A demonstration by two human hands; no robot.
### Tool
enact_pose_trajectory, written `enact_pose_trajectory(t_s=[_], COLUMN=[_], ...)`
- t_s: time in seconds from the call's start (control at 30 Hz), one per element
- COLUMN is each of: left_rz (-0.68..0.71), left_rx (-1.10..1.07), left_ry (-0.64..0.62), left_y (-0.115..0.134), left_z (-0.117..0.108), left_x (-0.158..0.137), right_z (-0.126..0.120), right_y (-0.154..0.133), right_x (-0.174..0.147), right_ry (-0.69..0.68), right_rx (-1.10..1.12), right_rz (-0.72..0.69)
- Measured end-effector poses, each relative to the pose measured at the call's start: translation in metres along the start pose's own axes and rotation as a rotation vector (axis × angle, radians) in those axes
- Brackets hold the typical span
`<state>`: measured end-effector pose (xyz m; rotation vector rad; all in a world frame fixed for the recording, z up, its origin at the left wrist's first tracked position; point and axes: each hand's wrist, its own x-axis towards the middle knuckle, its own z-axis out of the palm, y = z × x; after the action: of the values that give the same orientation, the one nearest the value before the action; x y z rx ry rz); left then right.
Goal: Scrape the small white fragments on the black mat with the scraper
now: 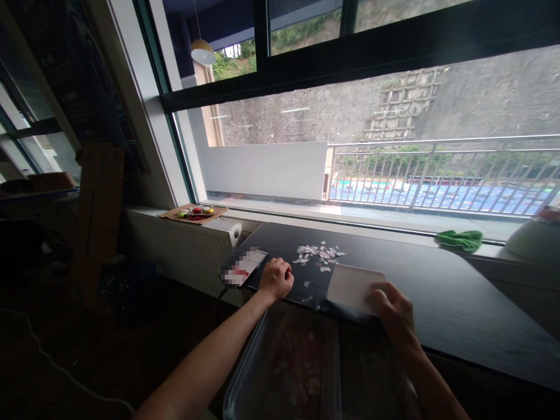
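Note:
My right hand [396,309] grips a pale flat card, perhaps a scraper [352,286], by its right edge, thumb on top. The card is tilted over the dark table [420,274] near its front edge. My left hand [276,279] is closed in a loose fist at that edge; whatever is inside its fingers, if anything, is hidden. Beyond and between the hands lies a loose heap of small whitish paper-like scraps [321,252], with a few single pieces nearer. Below the edge stands a clear plastic bin [339,367] with reddish and pale bits inside, dimly seen.
A phone [242,266], partly blurred out, lies left of my left hand at the table's edge. A green cloth [460,240] rests on the windowsill at right. Cardboard with colourful items [195,213] sits by the radiator [188,245]. A white cable [56,364] crosses the floor.

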<state>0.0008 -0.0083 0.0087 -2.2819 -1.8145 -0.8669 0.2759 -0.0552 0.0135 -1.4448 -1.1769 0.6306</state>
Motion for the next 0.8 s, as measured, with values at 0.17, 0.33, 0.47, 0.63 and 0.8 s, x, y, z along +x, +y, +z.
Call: enact_pose_trajectory(t_s=[0.17,0.33,0.47,0.63,0.8], left_rz=[-0.005,-0.005,-0.009,-0.013,-0.01], left_rx=[-0.005,-0.005,-0.004,-0.007,-0.013], left_ry=[0.002,0.006,0.01,0.009,0.008], left_y=[0.0001,0.0007,0.0008,0.0008,0.0015], left_z=[0.0007,0.0006,0.001,0.0008,-0.0002], left_x=[0.0001,-0.0001,-0.0003,-0.0004,-0.0005], right_z=[-0.0019,-0.0009,0.0017,0.0018,0.0026], right_y=[-0.001,-0.0031,-0.0003,0.0008,-0.0004], right_x=[-0.001,-0.0035,-0.0059,-0.0075,-0.0061], right_ry=[-0.023,-0.045,-0.084,-0.147,-0.182], right_rx=[0.011,-0.007,0.025,0.129,0.153], right_rz=[0.017,-0.009,-0.043,-0.051,-0.058])
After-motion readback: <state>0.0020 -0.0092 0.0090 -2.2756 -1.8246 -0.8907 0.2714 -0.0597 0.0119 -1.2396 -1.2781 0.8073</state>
